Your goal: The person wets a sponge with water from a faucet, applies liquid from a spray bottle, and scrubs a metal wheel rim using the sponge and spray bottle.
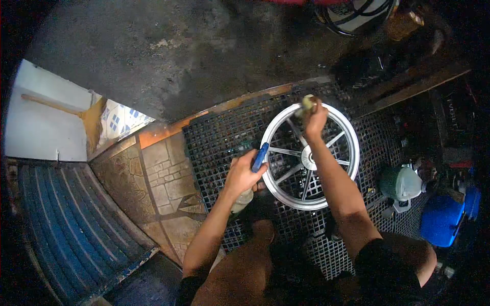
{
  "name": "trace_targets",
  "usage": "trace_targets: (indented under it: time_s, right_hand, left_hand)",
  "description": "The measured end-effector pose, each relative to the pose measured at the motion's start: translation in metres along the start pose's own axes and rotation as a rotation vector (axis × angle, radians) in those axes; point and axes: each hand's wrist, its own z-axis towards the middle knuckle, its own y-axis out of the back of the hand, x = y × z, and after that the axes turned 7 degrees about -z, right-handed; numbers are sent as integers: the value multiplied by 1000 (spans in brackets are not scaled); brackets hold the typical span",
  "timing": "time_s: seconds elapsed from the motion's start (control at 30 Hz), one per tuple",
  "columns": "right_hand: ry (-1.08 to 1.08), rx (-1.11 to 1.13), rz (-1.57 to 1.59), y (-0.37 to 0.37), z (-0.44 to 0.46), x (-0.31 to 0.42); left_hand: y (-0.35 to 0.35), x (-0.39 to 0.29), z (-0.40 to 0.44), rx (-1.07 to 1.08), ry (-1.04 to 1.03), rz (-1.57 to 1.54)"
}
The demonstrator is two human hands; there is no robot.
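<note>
A silver spoked wheel rim (279,192) lies on a black grid mat. My left hand (242,174), at the rim's left edge, is closed around a spray bottle (260,157) with a blue spray head; its pale body shows below the hand. At the far edge of the rim, my right hand (316,122) grips a small yellowish pad (308,102), perhaps a sponge, and presses it against the metal. Part of the wheel's right side is hidden under my right forearm.
The black grid mat (214,137) rests partly over patterned tiles (166,166). A blue ridged panel (81,224) and a broom (92,125) are at left. On the right stand a translucent container (408,183) and a blue jug (441,222). Black hoses (352,23) lie at the top.
</note>
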Motion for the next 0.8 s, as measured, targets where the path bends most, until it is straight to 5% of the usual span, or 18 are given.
trace_targets:
  time_s: [0.27, 0.3, 0.4, 0.57, 0.67, 0.8]
  right_hand:
    - [95, 153, 50, 1, -22, 2]
    - [288, 102, -21, 8, -25, 5]
    - [338, 207, 34, 13, -26, 10]
    - [324, 418, -76, 40, -8, 15]
    - [584, 368, -175, 29, -7, -3]
    - [646, 378, -174, 29, -8, -5]
  left_hand:
    - [-10, 16, 3, -136, -170, 141]
    - [-9, 11, 2, -129, -172, 149]
    - [-1, -12, -2, -5, 41, 0]
    - [-8, 3, -2, -100, -33, 134]
    - [-8, 6, -1, -74, -35, 136]
    - [-4, 0, 4, 1, 34, 31]
